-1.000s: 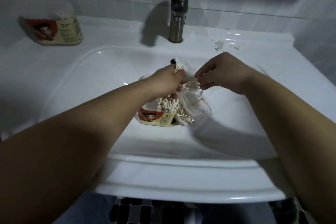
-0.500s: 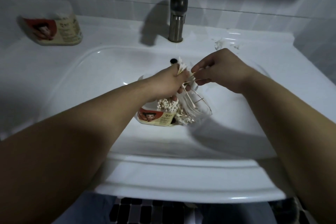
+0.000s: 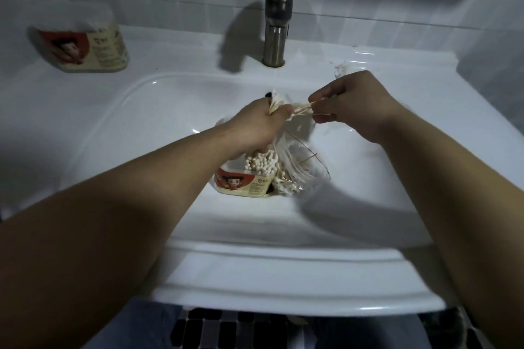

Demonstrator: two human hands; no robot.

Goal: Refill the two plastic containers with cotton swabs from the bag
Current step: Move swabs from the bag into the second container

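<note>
Head view: both hands' fingers [image 3: 320, 98] pinched on cotton swabs [image 3: 300, 109] (bunched).

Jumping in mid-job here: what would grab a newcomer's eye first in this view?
Both hands meet over the middle of the white sink: the left hand grips a bunch of cotton swabs, while the right hand pinches a few more beside it. Beneath them, in the basin, stands an open container packed with swabs beside the clear bag. A second container sits on the far-left ledge.
</note>
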